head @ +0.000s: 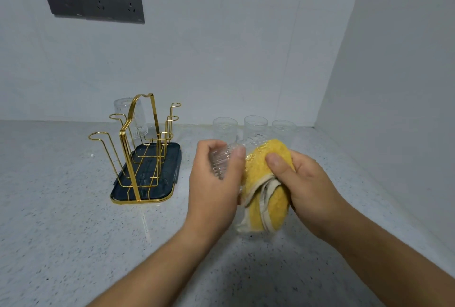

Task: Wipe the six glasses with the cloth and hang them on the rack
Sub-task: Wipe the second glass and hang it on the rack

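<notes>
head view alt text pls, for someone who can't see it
A left hand holds a clear glass while the right hand grips a yellow cloth against it, above a speckled counter. To the left, a gold wire rack on a dark tray has one glass hung upside down; three more glasses stand upright behind the hands.

The left hand [216, 183] and right hand [304, 183] are bare, with short plain thumbnails [272, 160] and bare forearms [157, 265].

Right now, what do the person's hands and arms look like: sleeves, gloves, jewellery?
The left hand and right hand are bare: no gloves, rings or watch. The left forearm and right forearm show no sleeves up to the picture's edge.
</notes>
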A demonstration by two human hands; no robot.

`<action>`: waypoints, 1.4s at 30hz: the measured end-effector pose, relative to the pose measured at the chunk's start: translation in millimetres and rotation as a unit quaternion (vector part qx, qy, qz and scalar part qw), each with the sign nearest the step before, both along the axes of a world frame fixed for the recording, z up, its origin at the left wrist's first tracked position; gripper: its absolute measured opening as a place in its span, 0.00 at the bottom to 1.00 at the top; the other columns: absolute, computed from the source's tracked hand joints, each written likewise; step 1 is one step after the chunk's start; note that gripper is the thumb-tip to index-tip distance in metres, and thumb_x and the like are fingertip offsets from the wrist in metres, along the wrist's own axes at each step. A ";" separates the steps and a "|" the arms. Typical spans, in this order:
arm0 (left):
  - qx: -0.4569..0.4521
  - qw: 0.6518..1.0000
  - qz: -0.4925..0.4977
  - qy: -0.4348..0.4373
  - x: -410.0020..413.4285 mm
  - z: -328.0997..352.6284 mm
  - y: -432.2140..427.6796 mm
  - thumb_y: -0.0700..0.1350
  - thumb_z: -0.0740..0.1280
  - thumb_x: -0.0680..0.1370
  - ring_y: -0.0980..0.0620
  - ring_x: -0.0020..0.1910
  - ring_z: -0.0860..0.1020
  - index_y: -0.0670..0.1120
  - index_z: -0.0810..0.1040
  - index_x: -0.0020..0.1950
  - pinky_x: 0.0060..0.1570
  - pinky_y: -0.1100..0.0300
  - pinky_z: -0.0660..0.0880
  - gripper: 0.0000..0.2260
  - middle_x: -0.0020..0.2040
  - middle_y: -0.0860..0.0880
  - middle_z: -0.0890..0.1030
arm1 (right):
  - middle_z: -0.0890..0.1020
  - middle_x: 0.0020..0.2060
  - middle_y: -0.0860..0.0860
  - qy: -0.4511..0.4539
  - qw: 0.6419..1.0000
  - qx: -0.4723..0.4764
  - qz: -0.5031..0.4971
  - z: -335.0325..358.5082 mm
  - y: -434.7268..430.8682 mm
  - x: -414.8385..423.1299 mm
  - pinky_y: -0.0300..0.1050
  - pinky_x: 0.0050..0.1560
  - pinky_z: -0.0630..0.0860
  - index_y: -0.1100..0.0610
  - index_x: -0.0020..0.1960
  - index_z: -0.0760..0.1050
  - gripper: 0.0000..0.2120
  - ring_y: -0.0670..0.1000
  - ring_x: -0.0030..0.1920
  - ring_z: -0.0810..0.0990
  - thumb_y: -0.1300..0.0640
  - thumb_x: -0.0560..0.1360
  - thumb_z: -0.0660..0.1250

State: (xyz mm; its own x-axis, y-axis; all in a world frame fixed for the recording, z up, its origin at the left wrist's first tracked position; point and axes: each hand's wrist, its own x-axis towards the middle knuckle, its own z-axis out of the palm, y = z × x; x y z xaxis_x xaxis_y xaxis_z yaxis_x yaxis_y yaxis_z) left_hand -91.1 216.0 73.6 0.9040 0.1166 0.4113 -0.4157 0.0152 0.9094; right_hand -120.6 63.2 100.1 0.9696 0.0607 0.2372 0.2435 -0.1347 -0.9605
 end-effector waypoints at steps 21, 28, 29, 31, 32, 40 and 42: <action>0.066 0.993 0.050 -0.080 17.9 -7.1 11.6 0.60 0.65 0.79 0.61 0.41 0.77 0.52 0.74 0.49 0.42 0.68 0.73 0.12 0.42 0.63 0.78 | 0.87 0.44 0.60 0.025 0.998 0.037 0.035 8.0 7.3 -4.3 0.54 0.47 0.84 0.62 0.50 0.81 0.17 0.60 0.44 0.87 0.48 0.78 0.65; -0.167 0.862 -0.231 0.420 30.4 17.6 17.0 0.57 0.65 0.81 0.54 0.20 0.71 0.49 0.76 0.43 0.17 0.68 0.64 0.14 0.28 0.52 0.72 | 0.75 0.36 0.53 -0.186 0.931 -0.313 0.004 -16.2 -0.3 -8.3 0.50 0.41 0.74 0.60 0.42 0.73 0.18 0.53 0.39 0.75 0.46 0.80 0.63; -0.178 0.842 -0.256 0.440 29.8 18.6 19.1 0.57 0.66 0.81 0.54 0.21 0.73 0.48 0.78 0.43 0.17 0.68 0.67 0.14 0.28 0.51 0.74 | 0.74 0.36 0.52 -0.204 0.915 -0.348 0.005 -18.7 -2.2 -6.9 0.49 0.41 0.72 0.60 0.41 0.72 0.19 0.52 0.40 0.74 0.45 0.79 0.62; -0.185 0.848 -0.259 0.424 25.5 18.2 17.6 0.58 0.66 0.81 0.52 0.24 0.77 0.47 0.81 0.46 0.21 0.65 0.72 0.16 0.31 0.49 0.79 | 0.75 0.37 0.53 -0.195 0.921 -0.338 -0.004 -21.5 -4.1 -5.0 0.48 0.41 0.73 0.61 0.42 0.73 0.19 0.52 0.40 0.75 0.45 0.80 0.61; -0.183 0.876 -0.242 0.375 19.9 16.6 14.6 0.59 0.67 0.81 0.51 0.27 0.79 0.47 0.81 0.48 0.24 0.62 0.75 0.15 0.34 0.49 0.81 | 0.78 0.37 0.54 -0.168 0.941 -0.294 -0.014 -18.7 -2.3 -6.0 0.48 0.40 0.75 0.61 0.43 0.75 0.18 0.52 0.39 0.77 0.46 0.81 0.62; 0.045 0.998 0.000 -0.041 18.6 -7.6 12.7 0.59 0.68 0.79 0.60 0.35 0.76 0.46 0.74 0.49 0.37 0.64 0.74 0.17 0.37 0.57 0.78 | 0.87 0.45 0.60 0.027 0.999 -0.010 0.026 1.5 4.3 -11.5 0.54 0.50 0.84 0.61 0.51 0.81 0.15 0.60 0.47 0.87 0.49 0.79 0.65; -0.058 0.986 -0.093 0.124 21.5 6.5 9.5 0.59 0.65 0.82 0.54 0.29 0.75 0.46 0.74 0.46 0.27 0.59 0.70 0.16 0.33 0.53 0.76 | 0.85 0.43 0.58 -0.026 0.994 -0.102 0.013 -3.6 1.6 -12.5 0.54 0.47 0.83 0.60 0.50 0.80 0.11 0.58 0.44 0.85 0.52 0.82 0.66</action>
